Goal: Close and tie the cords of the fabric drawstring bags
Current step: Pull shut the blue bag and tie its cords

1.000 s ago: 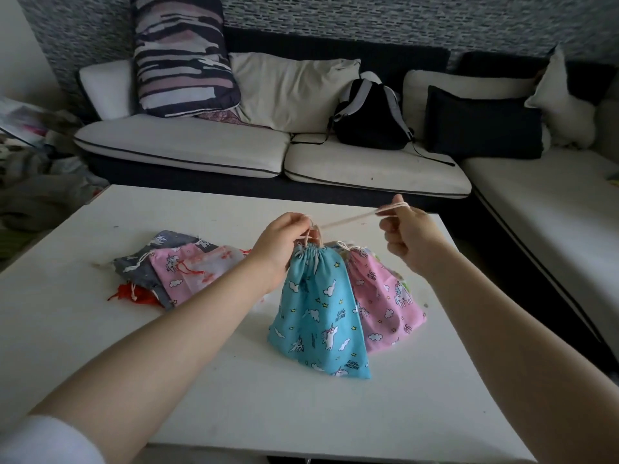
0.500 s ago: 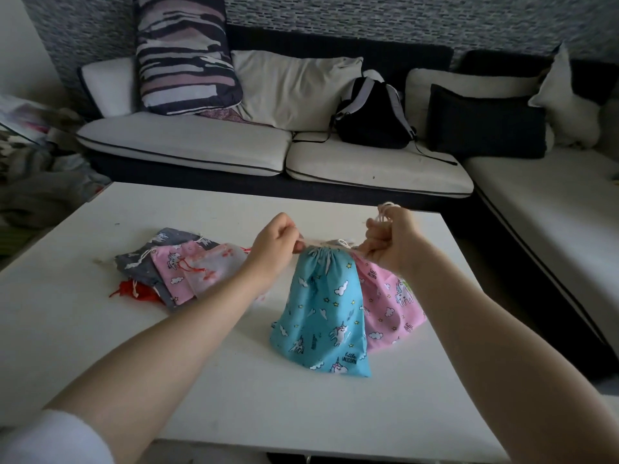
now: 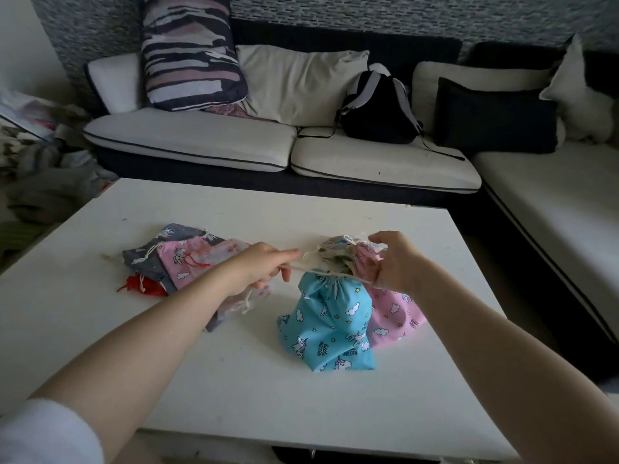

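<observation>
Blue bag (image 3: 330, 324) stands mid-tabletop (image 3: 234, 380), neck gathered. Left hand (image 3: 264, 267) pinches cord (image 3: 299, 266); right hand (image 3: 390, 262) grips other end. Advice: pull ends apart evenly, keep tension, then knot close against neck.

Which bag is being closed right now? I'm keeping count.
The blue unicorn bag, standing gathered between both hands. The left hand pulls its cord; the other bags lie untouched.
</observation>
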